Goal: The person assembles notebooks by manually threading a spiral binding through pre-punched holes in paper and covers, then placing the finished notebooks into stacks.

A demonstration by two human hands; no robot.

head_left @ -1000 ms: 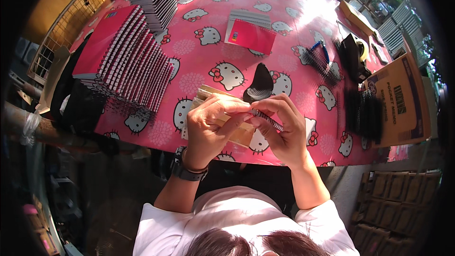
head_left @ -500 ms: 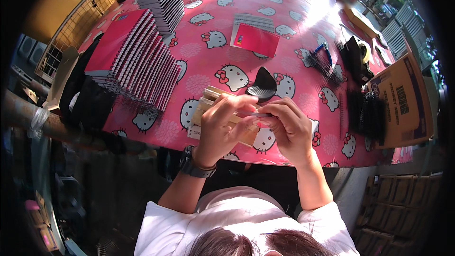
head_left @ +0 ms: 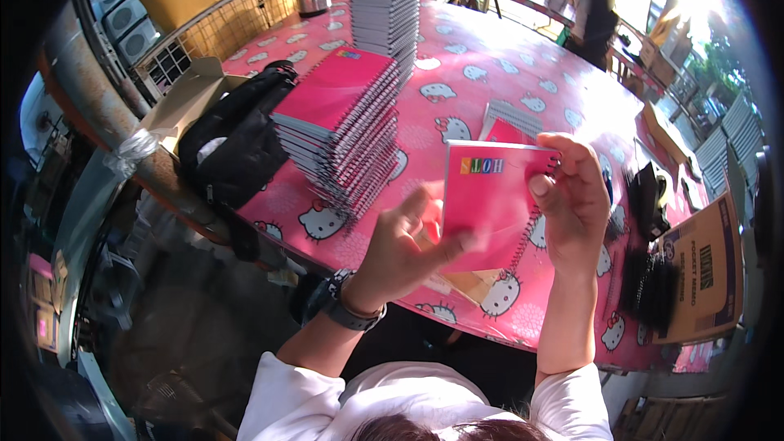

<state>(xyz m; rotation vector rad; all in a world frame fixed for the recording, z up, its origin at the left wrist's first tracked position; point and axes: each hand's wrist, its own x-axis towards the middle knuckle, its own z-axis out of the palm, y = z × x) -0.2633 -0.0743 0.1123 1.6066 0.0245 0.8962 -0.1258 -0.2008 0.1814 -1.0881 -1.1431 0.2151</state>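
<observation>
A spiral notebook with a glossy pink-red cover [head_left: 490, 212] is held up over the table's near side, tilted, its black wire coil toward the right. My right hand [head_left: 576, 196] is closed on the coil edge near the upper corner, thumb in front and fingers behind. At the lower left edge is my left hand [head_left: 400, 249], slightly blurred; its thumb lies across the cover and its fingers reach partly behind. A flat wooden piece [head_left: 478, 284] lies on the table beneath, partly hidden by the notebook.
Left of my hands rises a stack of pink spiral notebooks [head_left: 335, 94], with a taller grey-white stack [head_left: 382, 16] behind. A black bag [head_left: 245, 135] sits at the left edge. Black coils [head_left: 645, 282] and a cardboard box [head_left: 702, 278] stand at right. A person [head_left: 594, 16] is far back.
The notebook is now raised between my hands; before, my hands were close together over the wooden piece, pinching something thin. My right hand moved up and right. The view has shifted leftward.
</observation>
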